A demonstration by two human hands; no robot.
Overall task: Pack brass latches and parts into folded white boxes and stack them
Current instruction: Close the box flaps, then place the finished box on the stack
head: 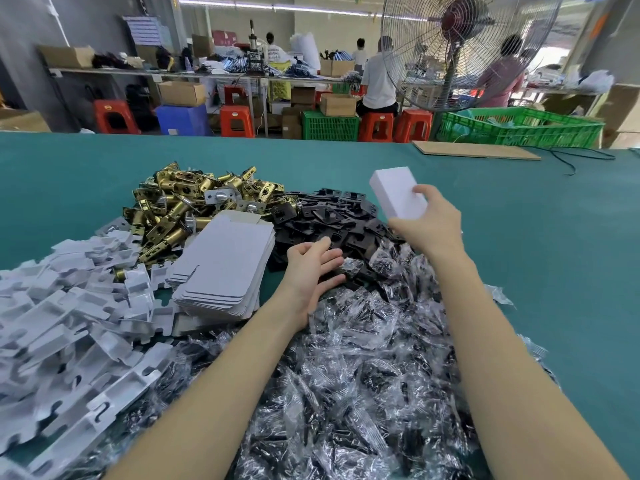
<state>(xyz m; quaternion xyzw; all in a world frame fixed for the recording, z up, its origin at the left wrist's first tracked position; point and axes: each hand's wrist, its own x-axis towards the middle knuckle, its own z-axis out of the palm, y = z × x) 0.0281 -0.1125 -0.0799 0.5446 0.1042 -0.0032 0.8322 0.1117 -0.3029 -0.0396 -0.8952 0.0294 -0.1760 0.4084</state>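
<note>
- You have one closed white box (398,194), held up in your right hand (429,223).
- You have two hands in view; your left hand (311,268) lies open over the parts.
- One stack of flat box blanks (225,261) sits near left of centre, too many sheets to count.
- One heap of brass latches (194,202) lies far left, uncountable.
- One heap of black plates (332,216) lies beyond your left hand.
- One large heap of bagged screws (363,358) lies nearest you.
- One heap of white inserts (69,306) fills the near left.
- One standing fan (460,46) is far right.
</note>
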